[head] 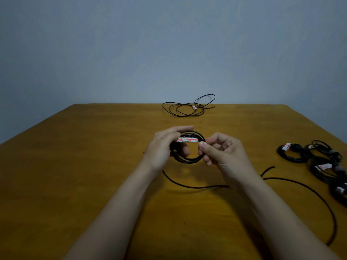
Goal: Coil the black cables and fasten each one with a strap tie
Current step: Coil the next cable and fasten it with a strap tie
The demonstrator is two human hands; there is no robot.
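Note:
A black cable wound into a small coil (189, 160) hangs above the middle of the wooden table (93, 166). My left hand (163, 147) grips the coil's left side. My right hand (219, 151) pinches the coil's right side with thumb and forefinger. A white and red strap tie (187, 140) lies across the top of the coil between the two hands. The cable's loose tail (300, 184) runs from under my right wrist along the table and curves to the right front.
A loose, thin black cable (187, 107) with a tie lies at the table's far edge. Several coiled, tied black cables (317, 160) sit in a cluster at the right edge. A grey wall stands behind the table.

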